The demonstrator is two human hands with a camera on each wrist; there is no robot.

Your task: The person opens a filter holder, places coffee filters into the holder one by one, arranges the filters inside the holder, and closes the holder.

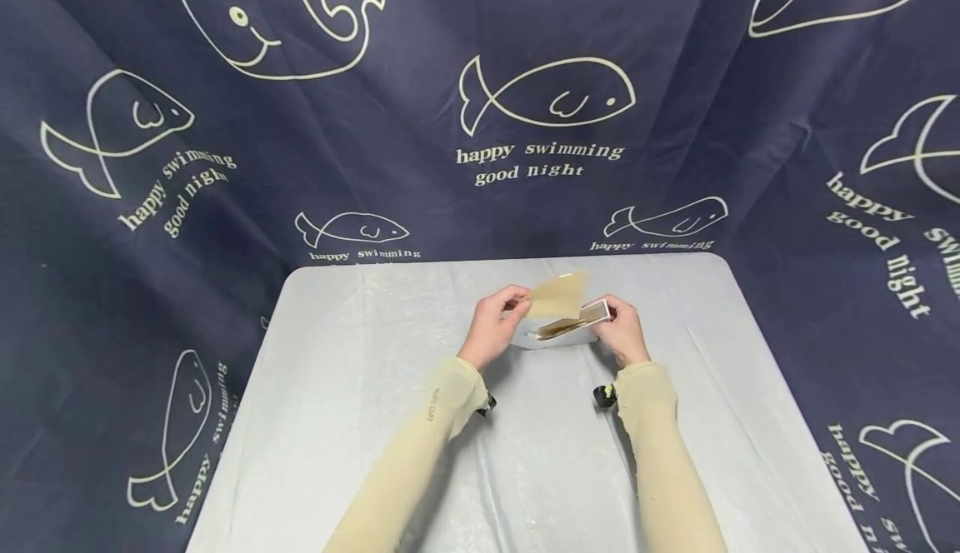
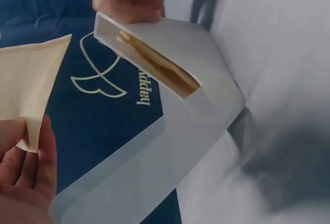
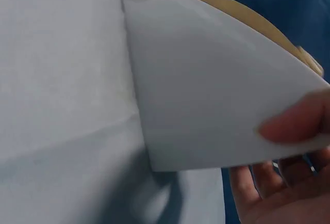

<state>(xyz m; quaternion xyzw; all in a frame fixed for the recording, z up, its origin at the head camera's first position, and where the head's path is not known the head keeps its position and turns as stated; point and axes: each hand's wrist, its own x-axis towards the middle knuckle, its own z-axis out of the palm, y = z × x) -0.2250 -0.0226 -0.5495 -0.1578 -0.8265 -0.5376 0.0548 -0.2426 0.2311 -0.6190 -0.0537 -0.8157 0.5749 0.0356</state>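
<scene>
My left hand (image 1: 493,324) pinches a tan paper coffee filter (image 1: 561,295) by one corner, raised above and apart from an open white box (image 2: 193,41). In the left wrist view, the filter's crimped edge (image 2: 36,47) runs along its top. My right hand (image 1: 624,335) grips the box at its far end, with the thumb on one broad face and fingers beneath in the right wrist view. Inside the box, more tan filters (image 2: 167,72) show through the opening. The box is tilted, and its long pale flap (image 2: 134,167) hangs out toward my left hand.
A pale grey cloth (image 1: 375,386) with creases covers the table. Dark blue curtains (image 1: 547,220) printed with white fish and lettering stand behind it and at both sides. A black wrist camera (image 1: 604,396) sits below my right hand.
</scene>
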